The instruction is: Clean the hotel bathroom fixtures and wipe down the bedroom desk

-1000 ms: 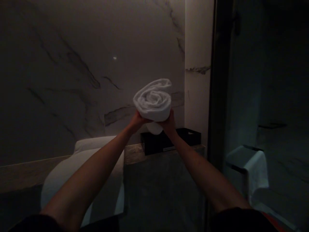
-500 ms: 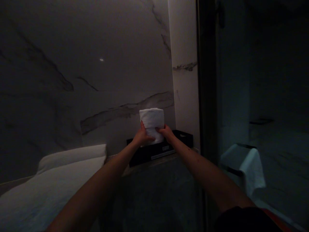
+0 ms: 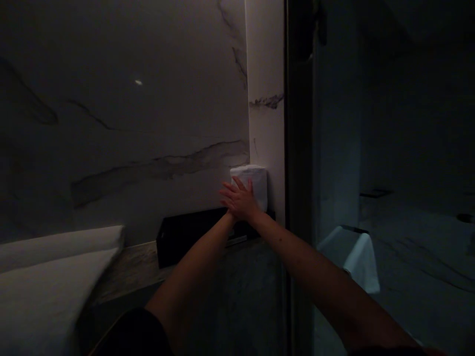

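A folded white towel (image 3: pixel 261 190) stands upright in the right end of a low black box (image 3: pixel 185 232), close to the corner of the wall. My right hand (image 3: pixel 241 201) lies in front of the towel's lower left part, fingers outstretched and spread, not wrapped round it. At the same spot my left hand (image 3: pixel 231 215) meets the right one and is mostly covered by it, so its fingers cannot be made out. Whether either palm presses on the towel is hard to see in the dim light.
Draped white towelling (image 3: pixel 40 291) covers the left side of the stone ledge (image 3: pixel 129 269). A dark door frame (image 3: pixel 299 148) rises right of the box. Beyond the glass, a white towel (image 3: pixel 361 267) hangs on a rack. Marble wall (image 3: pixel 166 113) stands behind.
The towel, gripped between both hands before, now stands farther right in the box. My hands have come together in front of it, the right one spread. The view has swung right.
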{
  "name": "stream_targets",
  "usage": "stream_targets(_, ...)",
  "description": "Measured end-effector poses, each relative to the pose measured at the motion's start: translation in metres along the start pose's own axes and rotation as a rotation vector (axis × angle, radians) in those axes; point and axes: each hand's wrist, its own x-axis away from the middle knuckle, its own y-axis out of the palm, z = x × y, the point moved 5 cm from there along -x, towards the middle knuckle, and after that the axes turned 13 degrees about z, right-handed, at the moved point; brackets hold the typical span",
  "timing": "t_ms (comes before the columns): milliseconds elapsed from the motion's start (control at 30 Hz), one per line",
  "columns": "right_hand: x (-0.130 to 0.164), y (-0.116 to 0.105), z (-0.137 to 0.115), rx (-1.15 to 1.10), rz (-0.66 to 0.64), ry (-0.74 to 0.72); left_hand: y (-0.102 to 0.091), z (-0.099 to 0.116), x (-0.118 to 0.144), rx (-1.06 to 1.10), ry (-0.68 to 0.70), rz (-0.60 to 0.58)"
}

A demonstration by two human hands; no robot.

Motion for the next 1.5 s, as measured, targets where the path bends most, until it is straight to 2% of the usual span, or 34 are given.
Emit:
stream_targets(67,-0.006,0.014,-0.001,0.121,-0.132,-0.020,-0.011,0.016,0.014,-0.259,0.125,-0.012)
stream_targets(133,-0.007,0.022,0.012,0.218,-0.141,-0.055,-0.037,0.020,0.047,-0.387,0.167,-0.039)
stream_targets(167,-0.005,0.023,0.019,0.242,-0.110,-0.096,-0.056,0.017,0.073,-0.427,0.181,-0.037)
stream_targets(200,-0.002,0.024,0.026,0.251,-0.066,-0.135,-0.078,0.011,0.106,-0.480,0.211,-0.045)
stream_targets(267,0.003,0.023,0.039,0.246,0.016,-0.155,-0.125,-0.001,0.191,-0.631,0.447,-0.142)
stream_targets(300,0.005,0.023,0.041,0.235,0.045,-0.140,-0.153,-0.010,0.238,-0.670,0.565,-0.154)
stream_targets(367,0.009,0.023,0.033,0.211,0.102,-0.073,-0.221,-0.030,0.330,-0.765,0.708,-0.055)
stream_targets(433,0.022,0.022,-0.005,0.166,0.205,-0.037,-0.297,-0.055,0.406,-0.902,0.717,0.140)
stream_targets(467,0.037,0.021,-0.039,0.109,0.267,-0.071,-0.335,-0.072,0.437,-0.991,0.648,0.253)
stream_targets(533,0.085,0.024,-0.131,-0.095,0.348,-0.278,-0.403,-0.109,0.485,-1.155,0.481,0.434)
stream_targets(567,0.118,0.028,-0.186,-0.241,0.351,-0.441,-0.428,-0.129,0.502,-1.221,0.415,0.475)
stream_targets(600,0.156,0.036,-0.241,-0.370,0.298,-0.619,-0.445,-0.148,0.515,-1.263,0.376,0.460)
stream_targets(633,0.195,0.046,-0.291,-0.483,0.252,-0.788,-0.456,-0.168,0.523,-1.284,0.346,0.414)
stream_targets(667,0.229,0.059,-0.334,-0.552,0.210,-0.891,-0.464,-0.185,0.527,-1.296,0.321,0.368)
stream_targets(700,0.255,0.077,-0.368,-0.563,0.143,-0.904,-0.469,-0.199,0.529,-1.302,0.313,0.328)
stream_targets(733,0.273,0.097,-0.392,-0.544,0.079,-0.873,-0.472,-0.210,0.529,-1.308,0.318,0.304)
stream_targets(800,0.286,0.132,-0.414,-0.468,0.009,-0.767,-0.479,-0.222,0.526,-1.323,0.380,0.298)
stream_targets(833,0.285,0.143,-0.415,-0.435,0.008,-0.726,-0.483,-0.225,0.524,-1.328,0.429,0.297)
stream_targets(900,0.276,0.151,-0.409,-0.400,0.038,-0.698,-0.492,-0.227,0.522,-1.318,0.523,0.285)
stream_targets(1000,0.265,0.141,-0.396,-0.422,0.085,-0.703,-0.508,-0.222,0.521,-1.273,0.608,0.280)
stream_targets(1100,0.260,0.125,-0.390,-0.452,0.107,-0.623,-0.520,-0.210,0.521,-1.193,0.731,0.302)
stream_targets(1167,0.264,0.119,-0.393,-0.433,0.027,-0.604,-0.525,-0.200,0.520,-1.095,0.826,0.320)
stream_targets(1233,0.270,0.118,-0.399,-0.379,-0.096,-0.613,-0.530,-0.191,0.514,-0.995,0.837,0.321)
stream_targets(1300,0.275,0.118,-0.403,-0.324,-0.170,-0.577,-0.535,-0.183,0.499,-0.911,0.713,0.258)
stream_targets(1367,0.275,0.118,-0.401,-0.333,-0.177,-0.511,-0.540,-0.177,0.481,-0.814,0.479,0.121)
stream_targets(1433,0.269,0.116,-0.395,-0.426,-0.142,-0.441,-0.546,-0.171,0.463,-0.677,0.213,-0.026)
stream_targets(1500,0.255,0.112,-0.385,-0.536,-0.091,-0.328,-0.552,-0.162,0.447,-0.528,-0.022,-0.123)
